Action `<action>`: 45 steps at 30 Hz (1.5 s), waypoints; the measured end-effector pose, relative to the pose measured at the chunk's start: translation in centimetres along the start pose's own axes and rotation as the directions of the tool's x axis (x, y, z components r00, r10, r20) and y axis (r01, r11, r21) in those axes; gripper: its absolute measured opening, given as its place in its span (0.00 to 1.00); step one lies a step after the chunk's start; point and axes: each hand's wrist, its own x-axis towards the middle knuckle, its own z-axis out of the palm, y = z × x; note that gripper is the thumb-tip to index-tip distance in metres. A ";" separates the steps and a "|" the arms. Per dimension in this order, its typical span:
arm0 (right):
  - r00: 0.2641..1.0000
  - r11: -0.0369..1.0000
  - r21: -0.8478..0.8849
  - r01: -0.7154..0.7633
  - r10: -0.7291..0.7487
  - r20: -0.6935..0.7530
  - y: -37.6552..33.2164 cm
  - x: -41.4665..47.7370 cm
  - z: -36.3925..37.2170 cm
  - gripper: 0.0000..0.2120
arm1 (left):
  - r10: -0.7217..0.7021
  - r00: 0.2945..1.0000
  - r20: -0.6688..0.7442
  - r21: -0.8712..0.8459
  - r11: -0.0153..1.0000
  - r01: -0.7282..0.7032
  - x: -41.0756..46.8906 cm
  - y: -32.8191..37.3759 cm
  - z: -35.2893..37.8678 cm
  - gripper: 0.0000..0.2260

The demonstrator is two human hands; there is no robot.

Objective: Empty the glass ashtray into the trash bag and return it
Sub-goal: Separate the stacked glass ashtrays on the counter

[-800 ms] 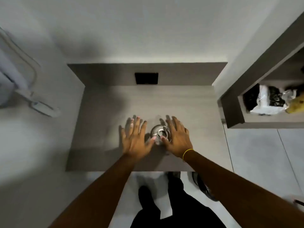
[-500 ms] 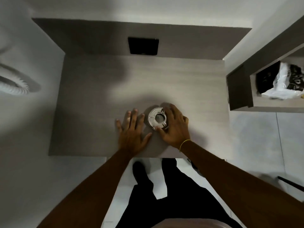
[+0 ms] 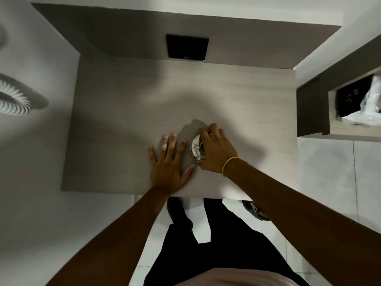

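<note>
The round glass ashtray (image 3: 195, 147) sits on the grey wooden table (image 3: 123, 120), near its front edge. My right hand (image 3: 216, 149), with a yellow band at the wrist, is closed over the ashtray from the right and covers most of it; only its left rim shows. My left hand (image 3: 169, 162) lies flat on the table just left of the ashtray, fingers spread, holding nothing. A dark, shiny bag (image 3: 255, 210) peeks out on the floor under my right forearm; I cannot tell whether it is the trash bag.
A black square plate (image 3: 187, 47) is set in the table's back panel. A shelf unit (image 3: 309, 112) at the right holds a black item and white plastic (image 3: 369, 104). A white coiled cord (image 3: 14, 100) hangs at the left. My legs stand at the table's front edge.
My right hand has closed over the ashtray, hiding most of it. My left hand has drawn slightly away and lies flat. The view has tilted further down.
</note>
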 end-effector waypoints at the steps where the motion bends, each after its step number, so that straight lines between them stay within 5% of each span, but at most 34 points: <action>1: 1.000 1.000 -0.008 -0.004 0.004 0.014 -0.1 0.1 -0.1 0.46 | -0.001 1.000 0.000 -0.001 1.000 0.001 0.0 0.0 0.0 0.38; 20: 1.000 0.998 -0.068 0.009 -0.008 0.010 -1.1 0.1 -0.7 0.44 | 0.004 1.000 -0.006 -0.025 1.000 -0.004 -0.1 -0.3 0.6 0.39; 26: 0.999 0.999 0.034 0.016 -0.015 -0.030 -0.9 -1.0 -1.0 0.45 | 0.006 1.000 0.005 -0.036 0.999 -0.006 0.0 -0.4 0.8 0.39; 32: 0.970 0.982 0.170 -0.083 0.119 -0.210 4.2 -2.8 -2.4 0.40 | 0.007 1.000 -0.006 -0.014 1.000 -0.007 0.1 -0.6 1.1 0.39; 37: 0.955 0.963 0.173 -0.208 0.238 -0.179 9.0 -3.3 -2.1 0.51 | 0.000 1.000 0.008 -0.001 1.000 0.000 0.1 -0.3 0.7 0.39; 45: 0.936 0.960 0.160 -0.230 0.263 -0.235 10.1 -3.1 0.2 0.49 | -0.009 1.000 0.007 0.029 1.000 0.009 -0.1 -0.1 0.4 0.39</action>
